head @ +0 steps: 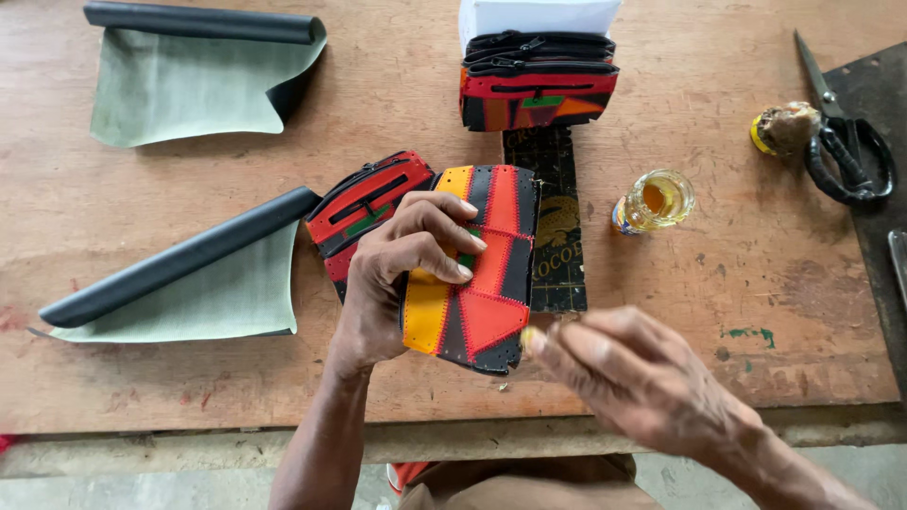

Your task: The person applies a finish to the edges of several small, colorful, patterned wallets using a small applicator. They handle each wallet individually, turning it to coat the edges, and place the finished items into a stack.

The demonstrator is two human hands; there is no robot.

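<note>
My left hand (402,269) presses down on a patchwork leather panel (487,293) of red, orange, yellow and black pieces, fingers curled over its middle. My right hand (633,378) is blurred just right of the panel's lower edge, fingertips pinched near that edge around something small and yellowish that I cannot make out. A finished red and black pouch (364,208) lies under the panel's left side. A dark cutting mat strip (557,217) lies beneath the panel on the wooden table (718,312).
A stack of zipped pouches (539,85) stands at the back with white paper behind. Two partly rolled dark sheets (198,71) (184,283) lie at left. A small open jar of amber liquid (657,200), black scissors (841,142) and a lidded pot (782,127) sit right.
</note>
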